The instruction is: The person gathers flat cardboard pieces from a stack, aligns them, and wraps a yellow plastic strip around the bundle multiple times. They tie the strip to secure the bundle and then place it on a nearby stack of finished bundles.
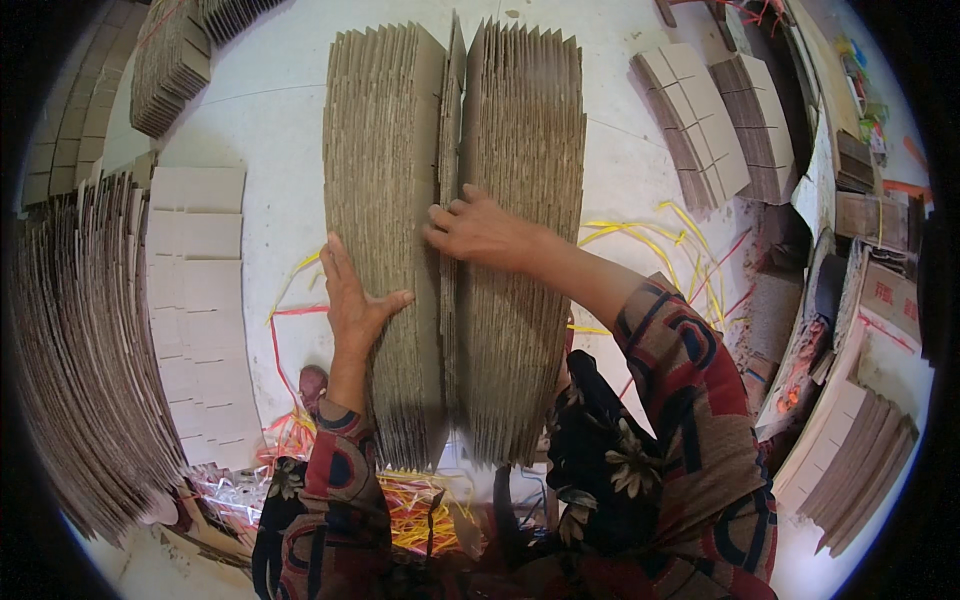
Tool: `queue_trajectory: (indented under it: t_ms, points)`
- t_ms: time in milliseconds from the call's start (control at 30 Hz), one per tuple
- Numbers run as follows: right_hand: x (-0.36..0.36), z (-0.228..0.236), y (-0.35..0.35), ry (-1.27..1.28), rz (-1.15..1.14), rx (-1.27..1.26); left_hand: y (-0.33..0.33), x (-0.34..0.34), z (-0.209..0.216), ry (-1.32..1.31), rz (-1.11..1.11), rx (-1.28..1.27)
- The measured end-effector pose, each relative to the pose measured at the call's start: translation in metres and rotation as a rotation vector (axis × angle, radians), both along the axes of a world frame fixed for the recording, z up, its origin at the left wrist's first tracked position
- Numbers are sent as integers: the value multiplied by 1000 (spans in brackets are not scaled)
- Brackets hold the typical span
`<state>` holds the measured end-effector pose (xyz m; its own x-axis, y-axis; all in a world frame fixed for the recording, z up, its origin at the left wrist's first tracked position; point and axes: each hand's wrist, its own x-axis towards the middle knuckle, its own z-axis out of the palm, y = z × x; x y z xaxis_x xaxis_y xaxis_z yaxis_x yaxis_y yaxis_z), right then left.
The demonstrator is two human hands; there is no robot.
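Observation:
Two long rows of brown corrugated cardboard pieces stand on edge before me, a left row (385, 180) and a right row (525, 160). In the narrow gap between them a few thin cardboard sheets (450, 140) stand upright. My left hand (355, 305) rests on the left row's outer side, fingers spread and thumb reaching over the top edges. Reaching across the right row, my right hand (475, 232) has its fingers bent at the thin sheets in the gap. It appears to pinch them, though its fingertips are partly hidden.
A long cardboard stack (80, 350) and a row of pale slotted pieces (205, 320) lie at left. Slotted stacks (695, 125) sit at the far right, another (855, 465) nearer. Yellow straps (690, 250) and a tangle of straps (425, 510) lie around the rows.

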<state>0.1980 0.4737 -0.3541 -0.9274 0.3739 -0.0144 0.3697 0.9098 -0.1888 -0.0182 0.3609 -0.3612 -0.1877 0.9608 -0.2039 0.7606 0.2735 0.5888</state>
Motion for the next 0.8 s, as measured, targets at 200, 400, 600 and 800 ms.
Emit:
queue_trajectory:
  t_ms: [200,400,600,800]
  points:
    - [3,-1,5,113,48,-6,1,0,-3,18,-6,-4]
    - [-8,0,-2,82,72,-31,1,-1,-4,26,-1,-32]
    - [-12,-13,-12,15,86,-73,2,1,-3,37,5,-43]
    - [4,13,-15,107,-48,44,1,9,-1,83,15,-98]
